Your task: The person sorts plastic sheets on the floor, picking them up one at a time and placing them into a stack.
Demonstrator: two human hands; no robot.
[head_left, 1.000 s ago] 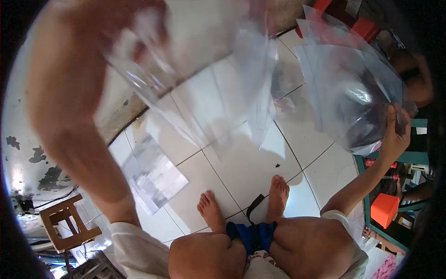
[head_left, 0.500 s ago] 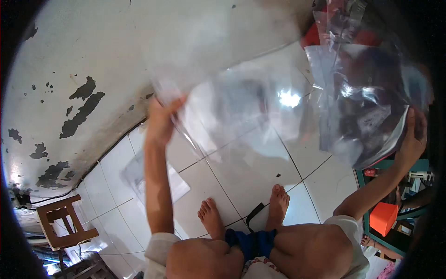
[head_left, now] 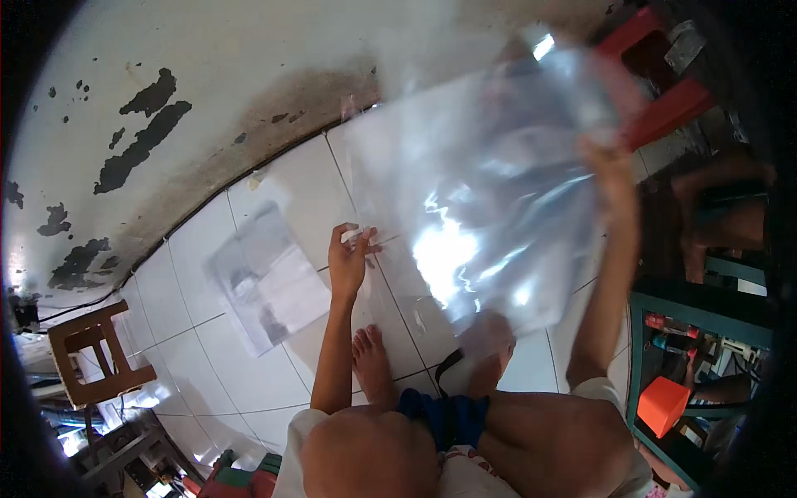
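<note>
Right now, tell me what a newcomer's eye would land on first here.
The big clear plastic bag fills the upper right, glaring with reflected light, held up by the right hand at its far edge while the left hand touches its near corner. Below it, bare feet rest on the white tiled floor. To the left lies a flat stack of clear bags, beneath a white wall with peeling paint.

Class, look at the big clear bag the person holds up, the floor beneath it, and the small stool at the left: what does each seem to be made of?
Clear bag: thin plastic film, likely; see-through, creased, with bright glare.
Floor: glazed white ceramic tiles, apparently; glossy with dark grout lines.
Stool: brown wood, it seems; slatted seat, matt finish.
</note>
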